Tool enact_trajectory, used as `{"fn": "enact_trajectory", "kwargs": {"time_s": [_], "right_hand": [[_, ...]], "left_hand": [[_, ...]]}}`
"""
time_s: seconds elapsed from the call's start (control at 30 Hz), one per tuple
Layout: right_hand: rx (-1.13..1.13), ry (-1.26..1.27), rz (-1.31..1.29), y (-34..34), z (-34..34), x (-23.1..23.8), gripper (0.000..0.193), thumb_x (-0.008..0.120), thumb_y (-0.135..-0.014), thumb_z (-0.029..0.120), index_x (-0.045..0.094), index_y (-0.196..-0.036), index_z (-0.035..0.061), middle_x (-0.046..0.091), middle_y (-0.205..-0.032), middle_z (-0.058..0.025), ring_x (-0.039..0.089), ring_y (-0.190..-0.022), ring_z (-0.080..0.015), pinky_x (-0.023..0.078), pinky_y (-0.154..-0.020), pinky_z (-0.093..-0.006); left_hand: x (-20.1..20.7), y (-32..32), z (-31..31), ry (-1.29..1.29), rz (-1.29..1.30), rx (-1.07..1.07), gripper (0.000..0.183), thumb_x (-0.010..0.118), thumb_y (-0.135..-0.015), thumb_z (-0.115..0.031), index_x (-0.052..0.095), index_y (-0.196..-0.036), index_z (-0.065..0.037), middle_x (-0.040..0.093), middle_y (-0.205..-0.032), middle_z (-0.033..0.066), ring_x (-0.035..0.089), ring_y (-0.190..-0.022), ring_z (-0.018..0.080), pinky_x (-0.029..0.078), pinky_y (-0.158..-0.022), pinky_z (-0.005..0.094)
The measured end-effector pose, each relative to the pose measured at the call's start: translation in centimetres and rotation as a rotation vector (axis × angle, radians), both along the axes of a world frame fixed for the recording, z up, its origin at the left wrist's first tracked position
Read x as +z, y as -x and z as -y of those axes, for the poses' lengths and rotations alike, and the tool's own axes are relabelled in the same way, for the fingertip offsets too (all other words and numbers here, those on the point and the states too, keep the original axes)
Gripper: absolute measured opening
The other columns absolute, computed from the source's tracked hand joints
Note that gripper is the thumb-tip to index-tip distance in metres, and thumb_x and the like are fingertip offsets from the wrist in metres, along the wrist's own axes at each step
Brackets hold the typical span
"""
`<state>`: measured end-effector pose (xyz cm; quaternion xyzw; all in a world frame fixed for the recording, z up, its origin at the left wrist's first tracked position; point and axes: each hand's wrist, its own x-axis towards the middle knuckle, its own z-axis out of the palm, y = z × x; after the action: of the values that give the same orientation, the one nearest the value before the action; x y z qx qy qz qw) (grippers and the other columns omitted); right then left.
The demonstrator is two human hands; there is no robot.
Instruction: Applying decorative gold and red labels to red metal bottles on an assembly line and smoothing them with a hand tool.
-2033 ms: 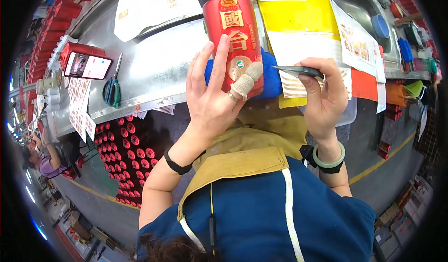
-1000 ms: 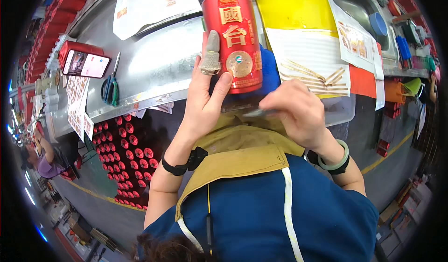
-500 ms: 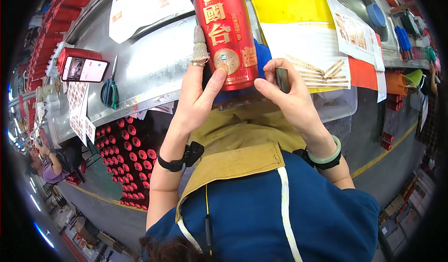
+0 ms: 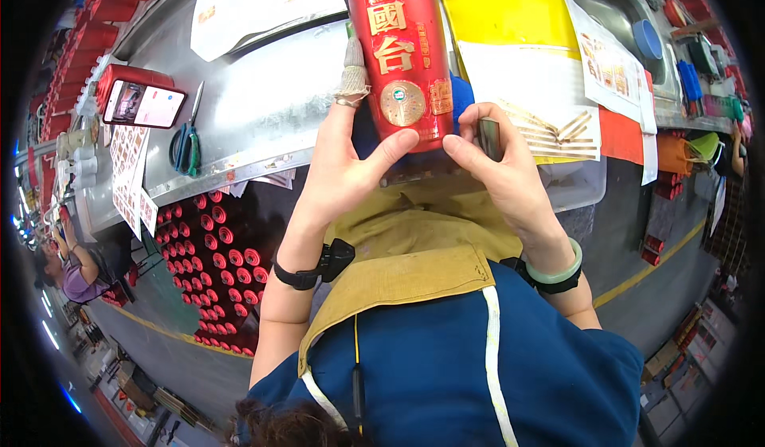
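A red bottle (image 4: 405,72) with gold lettering and a round gold emblem lies in front of me, its neck pointing away. My left hand (image 4: 341,158) grips its left side, the thumb near the bottle's base. A grey fabric cover wraps one of that hand's fingers. My right hand (image 4: 511,168) is curled at the bottle's lower right, thumb tip close to the base. Tucked in its fingers is a small dark flat piece (image 4: 488,139), whose kind I cannot make out. Blue material (image 4: 461,98) shows under the bottle.
Left on the metal table are scissors (image 4: 186,146), a phone (image 4: 143,103) against a red container, and sticker sheets (image 4: 127,168). To the right lie a yellow sheet (image 4: 510,9) and paper with gold strips (image 4: 550,128). Many red bottles (image 4: 211,272) stand below. Another person (image 4: 80,276) sits far left.
The bottle has shifted slightly right in view. My left thumb has slid off the round emblem toward the base, and my right thumb has come closer to the bottle's lower edge.
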<state>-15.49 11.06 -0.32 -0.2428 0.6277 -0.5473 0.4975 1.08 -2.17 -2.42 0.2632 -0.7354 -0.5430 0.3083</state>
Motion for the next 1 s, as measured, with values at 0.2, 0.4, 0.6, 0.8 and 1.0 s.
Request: {"fn": "enact_trajectory", "kwargs": {"time_s": [0.2,0.4,0.6,0.8,1.0], "right_hand": [[0.005,-0.003,0.017,0.0,0.1,0.4,0.028,0.076,-0.093,0.015,0.057,-0.110,0.0048,0.048,-0.087,0.0066,0.039,-0.073,-0.0005,0.034,-0.064,-0.0173],[0.008,-0.014,0.067,0.5,0.0,0.7,0.029,0.075,-0.094,0.017,0.057,-0.113,0.0044,0.050,-0.088,0.0062,0.042,-0.075,-0.0010,0.036,-0.066,-0.0176],[0.014,0.046,-0.074,2.8,0.2,1.9,0.036,0.076,-0.095,0.023,0.057,-0.118,0.0035,0.049,-0.087,0.0061,0.043,-0.077,-0.0019,0.037,-0.068,-0.0184],[-0.054,0.183,-0.049,4.5,1.4,3.6,0.027,0.060,-0.102,0.010,0.056,-0.128,0.0000,0.060,-0.096,-0.0004,0.055,-0.090,-0.0053,0.044,-0.082,-0.0204],[-0.037,0.356,-0.572,5.0,3.1,2.8,0.032,0.051,-0.101,-0.001,0.054,-0.133,-0.0016,0.062,-0.114,-0.0090,0.059,-0.100,-0.0122,0.048,-0.093,-0.0273]], "left_hand": [[-0.1,0.0,-0.1,-0.119,0.006,-0.028,0.069,0.077,-0.091,-0.022,0.045,-0.146,0.003,0.060,-0.137,0.0176,0.055,-0.126,0.0253,0.038,-0.111,0.0386],[1.8,1.9,-1.4,-0.065,0.151,0.064,0.065,0.078,-0.090,-0.018,0.045,-0.142,0.004,0.060,-0.133,0.0153,0.057,-0.123,0.0226,0.042,-0.108,0.0378],[3.0,2.4,-1.7,-0.045,0.173,0.082,0.076,0.080,-0.087,-0.013,0.038,-0.147,0.005,0.061,-0.130,0.0156,0.059,-0.118,0.0205,0.047,-0.103,0.0350],[3.8,3.3,-1.9,-0.289,0.065,0.118,0.086,0.082,-0.085,-0.017,0.032,-0.151,0.007,0.058,-0.134,0.0173,0.057,-0.123,0.0221,0.045,-0.107,0.0369],[1.7,1.7,-2.8,0.515,0.185,0.241,0.107,0.095,-0.065,-0.024,0.037,-0.152,0.002,0.033,-0.157,0.0283,0.046,-0.134,0.0439,0.041,-0.110,0.0479]]}}
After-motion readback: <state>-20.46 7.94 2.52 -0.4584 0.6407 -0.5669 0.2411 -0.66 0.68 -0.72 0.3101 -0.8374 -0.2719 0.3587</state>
